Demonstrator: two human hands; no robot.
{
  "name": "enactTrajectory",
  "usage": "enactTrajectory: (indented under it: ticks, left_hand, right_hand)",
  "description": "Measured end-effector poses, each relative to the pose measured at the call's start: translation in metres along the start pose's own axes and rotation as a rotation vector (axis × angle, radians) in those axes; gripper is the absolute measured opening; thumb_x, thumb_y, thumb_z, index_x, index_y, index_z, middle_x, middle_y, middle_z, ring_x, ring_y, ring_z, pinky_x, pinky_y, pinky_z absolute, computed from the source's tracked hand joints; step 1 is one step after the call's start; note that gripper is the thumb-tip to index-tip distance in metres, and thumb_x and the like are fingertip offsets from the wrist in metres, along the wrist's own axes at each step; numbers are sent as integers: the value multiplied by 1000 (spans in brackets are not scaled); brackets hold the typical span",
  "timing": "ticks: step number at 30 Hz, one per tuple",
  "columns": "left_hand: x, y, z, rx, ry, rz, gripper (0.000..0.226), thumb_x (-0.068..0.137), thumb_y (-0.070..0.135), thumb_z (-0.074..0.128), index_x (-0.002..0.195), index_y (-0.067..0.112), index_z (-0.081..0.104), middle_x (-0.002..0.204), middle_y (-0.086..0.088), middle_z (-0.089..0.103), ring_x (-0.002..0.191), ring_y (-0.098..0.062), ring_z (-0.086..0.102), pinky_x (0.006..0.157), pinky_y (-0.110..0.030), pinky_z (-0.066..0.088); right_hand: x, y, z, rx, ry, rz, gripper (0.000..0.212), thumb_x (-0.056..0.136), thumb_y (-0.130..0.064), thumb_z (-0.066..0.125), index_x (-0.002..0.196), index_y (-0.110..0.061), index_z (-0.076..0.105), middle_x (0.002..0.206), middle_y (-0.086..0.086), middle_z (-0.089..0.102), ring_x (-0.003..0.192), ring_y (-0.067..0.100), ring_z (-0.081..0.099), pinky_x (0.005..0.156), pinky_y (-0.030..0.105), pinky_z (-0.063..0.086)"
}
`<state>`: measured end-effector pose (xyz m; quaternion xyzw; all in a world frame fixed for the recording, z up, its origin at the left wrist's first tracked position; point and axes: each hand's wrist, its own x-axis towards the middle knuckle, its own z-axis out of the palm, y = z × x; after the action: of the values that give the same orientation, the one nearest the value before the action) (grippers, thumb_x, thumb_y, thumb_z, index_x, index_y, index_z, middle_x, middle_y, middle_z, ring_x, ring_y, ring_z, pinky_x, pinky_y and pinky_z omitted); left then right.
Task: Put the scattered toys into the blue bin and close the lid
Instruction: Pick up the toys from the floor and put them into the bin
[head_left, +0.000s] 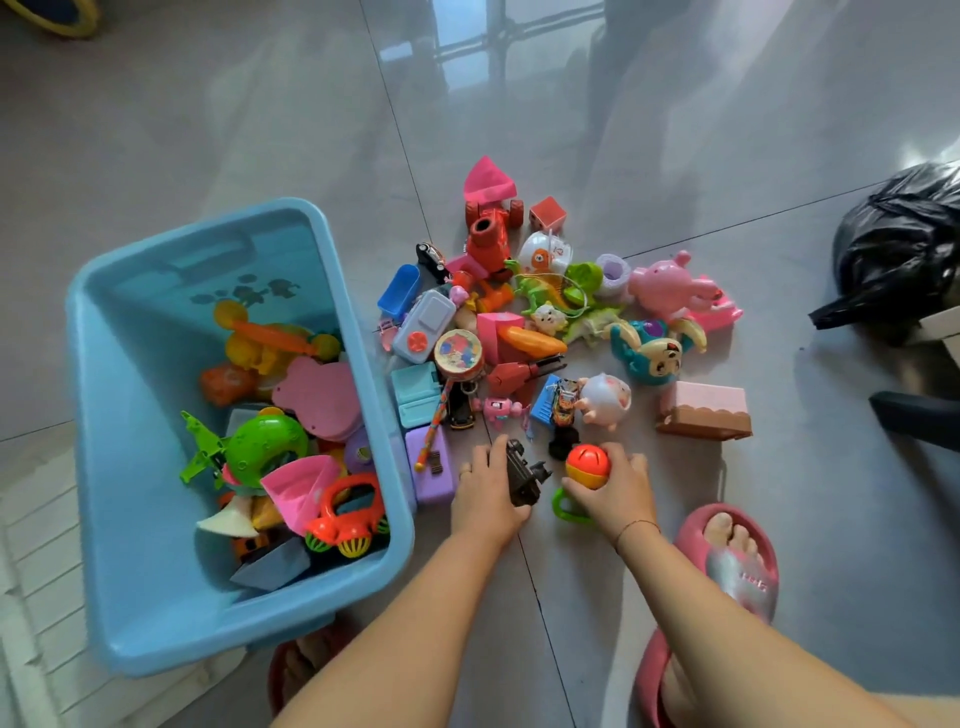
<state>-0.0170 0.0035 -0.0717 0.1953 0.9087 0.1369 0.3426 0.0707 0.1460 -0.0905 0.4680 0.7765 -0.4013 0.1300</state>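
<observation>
The blue bin (358, 332) stands open on the floor at the left, partly filled with several toys such as a green ring toy (267, 447) and a red-orange car (348, 519). No lid is in view. To its right lies a heap of scattered toys, among them a red truck (488, 234), a pink pig (662, 283) and a purple box (431, 473). At the near edge of the heap, my left hand (485, 493) grips a small black toy (524, 475). Beside it, my right hand (618, 491) holds a red and yellow rattle ball (588, 465) with a green ring handle (566, 506).
A black plastic bag (898, 249) sits at the far right. My feet in pink slippers (737, 564) rest on the grey tile floor near the hands. A pink and brown box toy (704, 410) lies to the right of the heap.
</observation>
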Motion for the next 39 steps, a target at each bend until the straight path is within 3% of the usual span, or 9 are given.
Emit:
enactTrajectory:
  ticks: [10,14,17,21,24,27,30,34,39]
  left_hand:
    - [-69,29,-81,-234,337,205,94,72,35,73,147,27,19,135,3,36,125,-19,39,104,-35,40]
    - [-120,19,-118,-264,499,250,92,71,39,75,145,29,22,133,5,38,121,-15,42,99,-32,44]
    - [-147,-8,-139,-298,658,157,95,66,37,79,145,27,26,133,1,40,123,-18,42,101,-32,41]
    - [-163,-53,-165,-323,828,-196,98,66,32,81,146,19,26,136,-11,39,125,-29,40,104,-40,37]
    - [-163,-80,-173,-281,778,-372,99,67,27,82,147,16,23,139,-16,36,125,-35,39,104,-45,35]
    - [-154,-84,-174,-223,723,-408,102,69,33,80,148,15,19,149,-15,25,135,-34,30,111,-47,28]
    - [-140,-60,-172,-226,734,-281,91,76,31,73,148,14,20,153,-12,21,140,-31,24,114,-45,24]
    - [-111,-3,-155,-247,753,12,73,81,23,67,144,13,32,149,-8,31,137,-24,31,113,-35,24]
    - [-54,55,-99,-176,515,239,72,79,27,69,142,15,37,149,-6,33,137,-24,33,113,-38,31]
  right_hand:
    - [-63,-98,-62,456,359,-193,57,70,-34,79,116,-16,51,117,9,44,92,16,48,82,26,40]
    - [-102,-156,-70,485,340,-401,58,73,-37,76,119,-17,48,113,2,41,94,14,47,81,23,40]
    - [-124,-189,-53,499,259,-532,57,70,-38,78,115,-18,49,111,4,45,96,15,50,86,25,44]
    - [-147,-222,-18,431,136,-644,58,69,-33,80,117,-17,50,111,5,46,98,15,48,88,27,42]
    - [-157,-234,3,357,25,-725,59,69,-27,79,119,-17,49,112,5,47,98,14,47,90,30,44]
    - [-153,-232,15,215,-69,-784,74,71,-33,77,134,-20,40,128,6,46,117,20,47,102,37,40]
    - [-132,-215,9,126,39,-791,74,72,-40,73,135,-21,39,131,4,48,122,20,45,104,39,39]
    - [-80,-165,-18,150,229,-606,65,71,-31,76,128,-19,47,126,6,50,117,22,47,101,41,42]
    - [-11,-87,-46,-38,219,-270,75,71,-33,76,136,-23,40,139,11,37,128,30,37,107,43,31]
